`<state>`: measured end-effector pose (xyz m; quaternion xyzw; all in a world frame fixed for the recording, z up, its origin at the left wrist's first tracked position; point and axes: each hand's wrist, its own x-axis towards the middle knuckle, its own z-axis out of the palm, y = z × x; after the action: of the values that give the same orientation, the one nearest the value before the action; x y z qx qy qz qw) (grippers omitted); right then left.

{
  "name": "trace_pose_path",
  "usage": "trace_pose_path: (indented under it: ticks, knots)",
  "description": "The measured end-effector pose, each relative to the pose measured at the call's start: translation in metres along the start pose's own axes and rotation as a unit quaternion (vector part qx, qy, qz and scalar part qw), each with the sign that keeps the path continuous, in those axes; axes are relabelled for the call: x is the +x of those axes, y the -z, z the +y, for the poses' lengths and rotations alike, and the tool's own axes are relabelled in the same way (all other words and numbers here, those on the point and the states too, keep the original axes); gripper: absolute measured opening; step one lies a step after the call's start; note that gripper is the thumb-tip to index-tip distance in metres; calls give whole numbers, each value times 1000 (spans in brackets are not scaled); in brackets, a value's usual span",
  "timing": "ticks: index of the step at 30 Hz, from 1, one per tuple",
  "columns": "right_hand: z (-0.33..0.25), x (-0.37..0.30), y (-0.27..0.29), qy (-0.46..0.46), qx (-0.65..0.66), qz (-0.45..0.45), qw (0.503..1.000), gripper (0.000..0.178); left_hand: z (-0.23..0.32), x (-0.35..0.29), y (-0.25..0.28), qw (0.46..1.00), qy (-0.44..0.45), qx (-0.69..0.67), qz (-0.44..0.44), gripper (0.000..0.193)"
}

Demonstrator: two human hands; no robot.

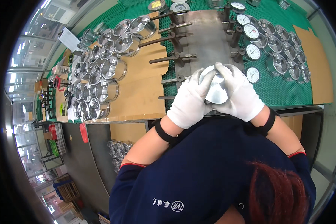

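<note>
A shiny metal piston (pixel 217 94) is clasped between both hands at the near edge of the bench. White-gloved, my left hand (pixel 192 96) wraps its left side with the fingers curled over the top. On the other side my right hand (pixel 240 93), in a matching glove, grips it too. The piston's smooth round face shows between the hands; much of its side is hidden by the gloves. Just beyond lies a flat grey metal plate (pixel 207 41), flanked by posts and rods. White dial gauges (pixel 253 52) stand along the plate's right side.
Rows of pistons (pixel 107 89) stand on a cardboard sheet (pixel 143 86) to the left. Another group of pistons (pixel 287 50) sits on the green mat (pixel 287 91) at right, beside more cardboard (pixel 319 71). A clipboard (pixel 69 40) lies far left. More pistons (pixel 117 151) rest below bench level.
</note>
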<state>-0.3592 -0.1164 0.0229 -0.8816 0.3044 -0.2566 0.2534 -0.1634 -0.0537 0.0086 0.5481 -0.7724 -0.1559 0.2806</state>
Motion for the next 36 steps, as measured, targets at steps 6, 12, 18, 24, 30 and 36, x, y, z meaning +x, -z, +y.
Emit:
trace_pose_path:
  ticks: [6,12,18,24,30,36]
  knots:
    - [21,-38,10,-285,220,-120,925,89,-7,4,-16,998,-11,12,61,93]
    - [24,-50,-6,-402,459,-125,782,91,-18,20,-22,996,6,-40,77,96]
    - [31,-47,-8,-394,474,-119,778,93,-18,24,-22,995,9,-50,83,97]
    - [30,-43,-7,-401,475,-124,773,94,-22,25,-24,995,-4,-38,93,99]
    - [31,-43,-7,-410,473,-122,771,96,-21,27,-26,995,4,-30,91,99]
    - [30,-41,-5,-416,455,-135,776,97,-23,27,-28,994,2,-43,103,98]
